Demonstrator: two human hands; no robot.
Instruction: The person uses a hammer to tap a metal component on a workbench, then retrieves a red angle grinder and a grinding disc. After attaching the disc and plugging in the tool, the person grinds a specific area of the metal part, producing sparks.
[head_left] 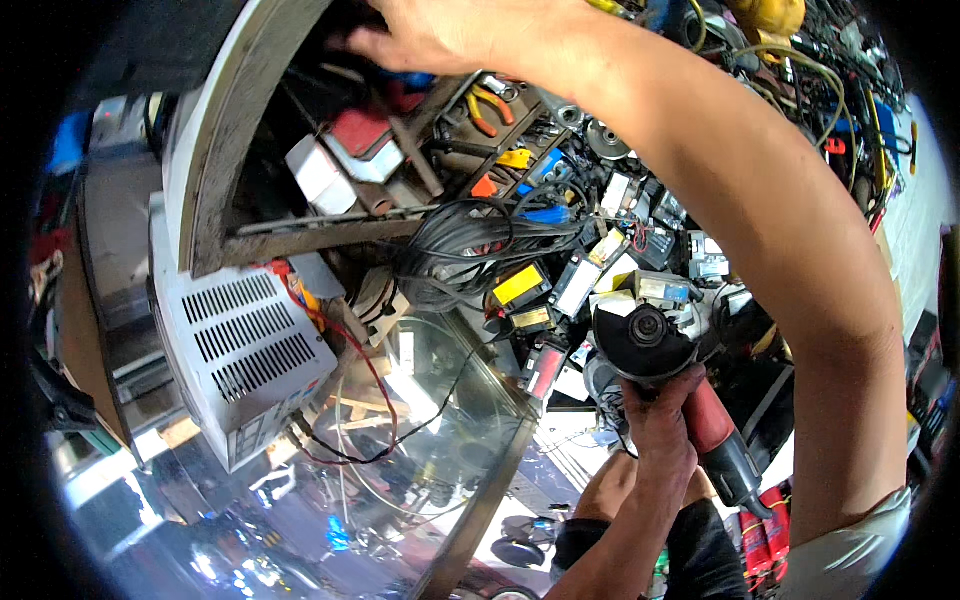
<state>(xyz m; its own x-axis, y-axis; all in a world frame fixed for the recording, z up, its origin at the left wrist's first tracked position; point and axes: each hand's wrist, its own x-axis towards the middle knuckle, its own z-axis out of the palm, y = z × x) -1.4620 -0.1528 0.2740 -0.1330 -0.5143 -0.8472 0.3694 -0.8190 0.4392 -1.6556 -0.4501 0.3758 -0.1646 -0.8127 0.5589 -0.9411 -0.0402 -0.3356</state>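
Note:
An angle grinder (pixel 710 418) with a red and black body is in my left hand (pixel 662 430), whose fingers wrap around it just below the black disc guard (pixel 640 350). Across the top of the view my right arm bends over to the upper left. There my right hand (pixel 435 35) reaches over an open wooden drawer (pixel 215 150); its fingertips are blurred and partly lost in the dark. Below that hand lie a red and white box (pixel 362 135), a white box (pixel 318 172) and a brown rod (pixel 415 155). Orange-handled pliers (pixel 488 110) rest nearby in a divided tray.
A white metal unit with vent slots (pixel 235 340) stands below the drawer, with red and black leads running over a glass top (pixel 450 400). A coil of black cable (pixel 470 245) hangs at the drawer's corner. Several small boxes and batteries (pixel 575 285) crowd the middle.

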